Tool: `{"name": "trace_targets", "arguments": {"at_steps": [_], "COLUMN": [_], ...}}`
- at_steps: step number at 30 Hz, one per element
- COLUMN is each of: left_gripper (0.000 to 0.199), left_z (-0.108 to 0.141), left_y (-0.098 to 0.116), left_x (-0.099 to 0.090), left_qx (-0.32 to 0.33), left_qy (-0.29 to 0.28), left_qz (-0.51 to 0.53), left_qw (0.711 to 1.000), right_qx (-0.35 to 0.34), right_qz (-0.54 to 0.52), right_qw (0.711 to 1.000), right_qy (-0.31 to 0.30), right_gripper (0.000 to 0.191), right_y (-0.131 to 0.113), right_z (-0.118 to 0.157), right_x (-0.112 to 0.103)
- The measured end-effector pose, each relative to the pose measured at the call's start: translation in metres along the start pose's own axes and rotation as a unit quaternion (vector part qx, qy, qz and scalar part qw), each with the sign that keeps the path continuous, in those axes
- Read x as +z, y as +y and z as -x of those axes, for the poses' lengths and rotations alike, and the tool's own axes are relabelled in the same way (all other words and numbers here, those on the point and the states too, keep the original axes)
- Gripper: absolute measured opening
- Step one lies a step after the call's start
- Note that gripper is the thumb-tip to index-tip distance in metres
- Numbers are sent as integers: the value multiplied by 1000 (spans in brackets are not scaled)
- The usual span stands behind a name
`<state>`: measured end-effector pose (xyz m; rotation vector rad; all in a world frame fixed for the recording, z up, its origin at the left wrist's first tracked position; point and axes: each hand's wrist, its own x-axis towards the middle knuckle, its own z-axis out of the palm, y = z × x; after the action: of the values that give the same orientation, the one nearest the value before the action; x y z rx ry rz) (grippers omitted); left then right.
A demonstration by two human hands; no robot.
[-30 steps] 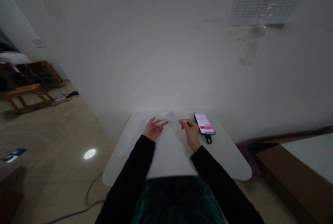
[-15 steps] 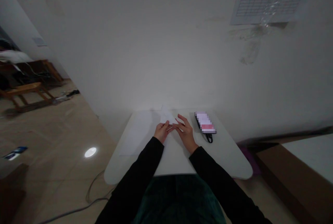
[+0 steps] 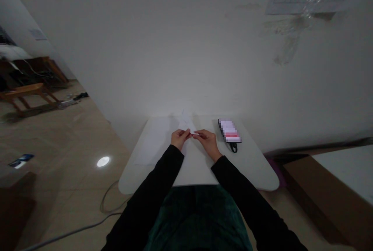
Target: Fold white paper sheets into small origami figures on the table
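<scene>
A folded piece of white paper (image 3: pixel 186 121), pointed at its far end, is pinched between my two hands above the white table (image 3: pixel 201 173). My left hand (image 3: pixel 180 138) grips its near left edge with thumb and fingers. At the near right corner, the thumb and fingers of my right hand (image 3: pixel 207 141) are closed on the same paper. The fingertips of both hands almost meet, and they hide part of the lower edge. Flat on the table at the left lies a white sheet (image 3: pixel 154 138).
A phone (image 3: pixel 229 130) with a lit screen and a strap lies right of my hands. The wall (image 3: pixel 175 49) rises behind the table. A brown box (image 3: pixel 323 181) stands at the right. Cables (image 3: pixel 101 222) run over the floor at the left, and a wooden stool (image 3: pixel 27 89) is farther off.
My right fingers, spread out before, have closed on the paper's right corner. My left hand still grips the paper. The view has shifted slightly downward.
</scene>
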<state>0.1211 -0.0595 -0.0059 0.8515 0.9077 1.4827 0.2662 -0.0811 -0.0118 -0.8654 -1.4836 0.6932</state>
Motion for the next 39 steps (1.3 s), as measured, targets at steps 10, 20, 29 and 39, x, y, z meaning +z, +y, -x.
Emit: {"name": "trace_targets", "arguments": {"at_steps": [10,20,29,39], "left_gripper": [42,43,40,42], "left_z": [-6,-8,-9,-8], "left_y": [-2,-6,-10,-10], "left_x": [-5,-6,-6,-3], "left_qx": [9,8,8,14], "left_qy": [2,-5,-6,-9], "left_qz": [-38,-38,-50,-52], "left_qw": [999,999,999,998], "right_qx": [89,161,178,187], "right_qz": [-109,-163,-185,-197], "right_qw": [990,973,966,962], "right_qy": [-17,20,37,15], "right_gripper": [25,33,38,39], "right_y": [-4,-9,-15,-7], "right_z": [2,-2,-1,-1], "right_x": [2,6,9,10]}}
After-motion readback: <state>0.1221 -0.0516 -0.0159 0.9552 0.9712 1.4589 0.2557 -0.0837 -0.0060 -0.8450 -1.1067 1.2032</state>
